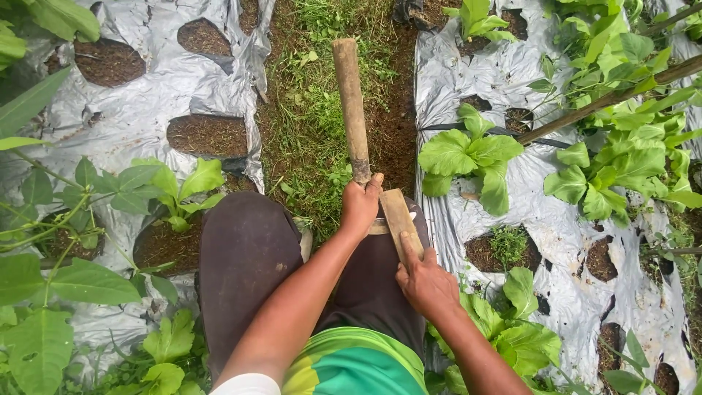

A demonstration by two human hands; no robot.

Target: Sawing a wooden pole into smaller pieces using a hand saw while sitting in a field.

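The person squats over the grass strip (322, 110) between two beds covered in silver plastic mulch (504, 73), dark trousers (248, 249) filling the lower middle of the view. The left hand (360, 207) is closed around a long wooden handle (351, 102), gripping it low down where the wood turns dark with dirt; the handle rises away from the body, tilted slightly left, with its far end over the grass. The right hand (426, 281) is closed around a shorter flat wooden piece (400, 219), thumb laid along its top face. That piece angles up toward the left hand, and a pale sliver (378, 228) (possibly a blade edge, too small to tell) shows between the two hands.

Judging by this, the two wooden parts are being brought together or worked against each other above the knees, and that work looks to be in the middle: both parts are in hand and touching or nearly so, but whether they are joined cannot be told.

In the beds, several holes in the mulch show only bare soil (208, 135) at the left bed's inner edge, while others hold leafy seedlings (472, 157) along the right bed's inner edge. A bamboo stake (614, 99) slants across the right bed's far corner.
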